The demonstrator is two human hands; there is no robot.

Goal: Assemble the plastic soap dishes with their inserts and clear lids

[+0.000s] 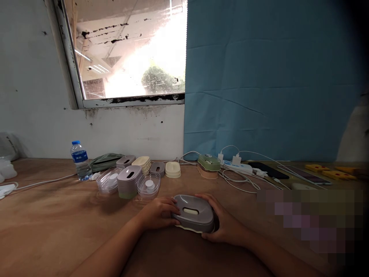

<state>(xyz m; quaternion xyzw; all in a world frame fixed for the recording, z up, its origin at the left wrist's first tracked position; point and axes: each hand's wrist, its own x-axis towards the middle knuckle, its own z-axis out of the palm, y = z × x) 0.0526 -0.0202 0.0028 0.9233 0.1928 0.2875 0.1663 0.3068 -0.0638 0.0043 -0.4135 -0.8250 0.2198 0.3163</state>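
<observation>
Holding cover (193,222) slot-up at 6 o'clock in view, on or just above counter (72,223); contact not determinable. Gripping with left hand (155,213) at 9 o'clock, fingers (169,208) slightly spread, pinching that end against thumb. Gripping with right hand (229,227) at 3 o'clock, fingers curled round far side, thumb at near side, pinching cover between.

Done, as judged from cream edge (188,230) below and cream within slot: set over a cream part, apparently; full seating not confirmable.

Out of hand, relative to cover: at 10 o'clock, 2 tubs (108,181), 1 mauve box (128,187) and cream stack (141,161); at 11 o'clock, 1 cream lid (173,169); at 1 o'clock, green box (210,163). Not determinable: how much remains.
</observation>
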